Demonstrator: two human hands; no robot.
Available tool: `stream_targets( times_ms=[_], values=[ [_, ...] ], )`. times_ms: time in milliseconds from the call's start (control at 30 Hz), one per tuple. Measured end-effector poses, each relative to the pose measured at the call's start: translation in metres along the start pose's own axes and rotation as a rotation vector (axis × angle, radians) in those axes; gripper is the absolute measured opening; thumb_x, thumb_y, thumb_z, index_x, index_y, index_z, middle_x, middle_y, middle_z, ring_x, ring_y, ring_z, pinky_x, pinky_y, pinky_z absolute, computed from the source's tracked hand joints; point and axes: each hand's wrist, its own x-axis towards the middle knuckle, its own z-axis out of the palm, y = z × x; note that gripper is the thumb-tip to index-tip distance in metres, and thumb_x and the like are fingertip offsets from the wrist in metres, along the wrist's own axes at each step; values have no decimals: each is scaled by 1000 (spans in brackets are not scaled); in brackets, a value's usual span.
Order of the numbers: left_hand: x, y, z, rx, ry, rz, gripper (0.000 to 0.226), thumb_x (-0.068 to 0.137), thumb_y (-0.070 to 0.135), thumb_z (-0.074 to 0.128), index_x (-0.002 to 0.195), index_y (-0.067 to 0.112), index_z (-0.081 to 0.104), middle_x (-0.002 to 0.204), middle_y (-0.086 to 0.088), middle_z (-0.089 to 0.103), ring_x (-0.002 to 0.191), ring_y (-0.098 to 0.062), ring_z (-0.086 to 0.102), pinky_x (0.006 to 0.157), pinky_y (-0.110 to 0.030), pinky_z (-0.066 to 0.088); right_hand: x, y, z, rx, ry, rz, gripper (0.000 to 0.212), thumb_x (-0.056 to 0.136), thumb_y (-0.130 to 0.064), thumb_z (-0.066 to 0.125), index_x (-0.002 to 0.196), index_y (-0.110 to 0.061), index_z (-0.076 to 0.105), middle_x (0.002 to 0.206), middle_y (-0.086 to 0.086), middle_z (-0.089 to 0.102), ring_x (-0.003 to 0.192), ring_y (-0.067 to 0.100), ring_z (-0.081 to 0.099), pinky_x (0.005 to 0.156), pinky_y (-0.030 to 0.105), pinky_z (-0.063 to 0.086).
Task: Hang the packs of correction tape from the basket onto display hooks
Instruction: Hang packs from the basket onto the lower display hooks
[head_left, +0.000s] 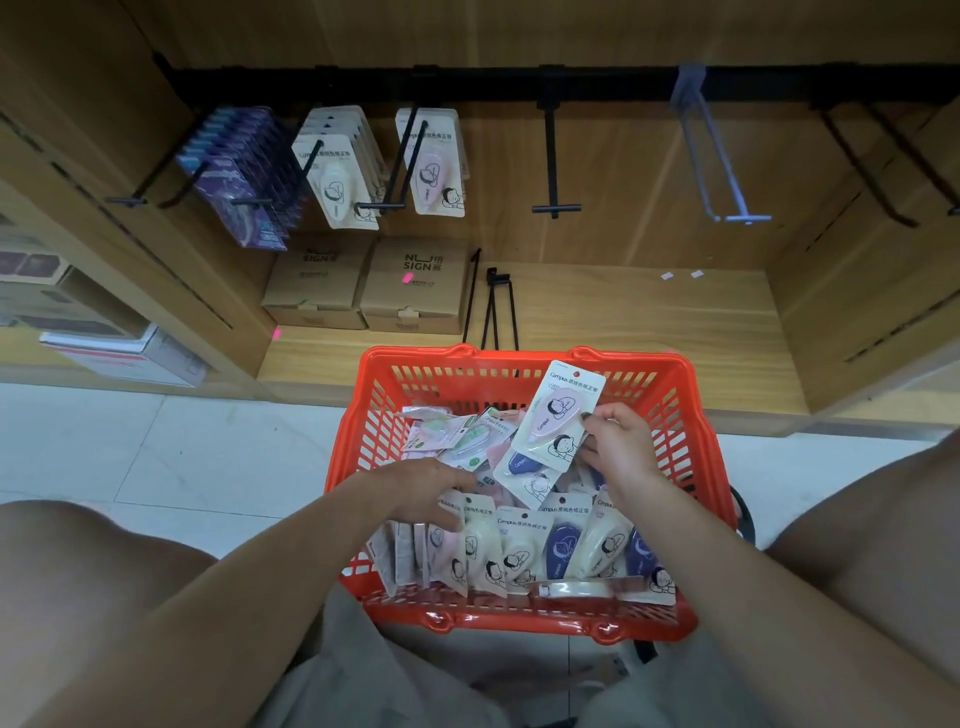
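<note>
A red plastic basket (358, 415) stands on the floor in front of me, filled with several carded packs of correction tape in cream, pink, blue and green. My right hand (615, 441) pinches a pink pack (558, 410) by its right edge and holds it up over the basket. My left hand (431, 488) lies with straight fingers on the upright packs (519, 551) at the basket's near side. On the black rail above, hooks carry purple packs (239, 171), cream packs (337, 171) and pink packs (434, 166). A black hook (553, 166) to their right is bare.
A grey hook (711, 156) and black hooks (872, 156) hang bare further right. Two cardboard boxes (410, 286) sit on the wooden shelf (649, 322) below the hooks, with loose black hooks (493, 306) beside them. My knees flank the basket on the white tiled floor.
</note>
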Motion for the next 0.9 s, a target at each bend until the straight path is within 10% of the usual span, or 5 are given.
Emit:
stream_targets(
  times_ms=[567,900],
  values=[
    [-9,11,-3,-297,147,18,6,102,35,62,105,37,58,119,4,61,109,-19,59,87,-33,44,-7,-25,-5,-9,-152,51,11,102,1,56,94,-6,58,107,14,77,95,30,75,74,36,60],
    [2,30,21,-602,105,-197,83,91,49,74,159,21,37,165,-2,37,151,-20,37,115,-33,34,-7,11,-6,-296,-388,135,20,100,1,58,86,-12,51,114,16,75,101,37,74,77,43,60]
  ],
)
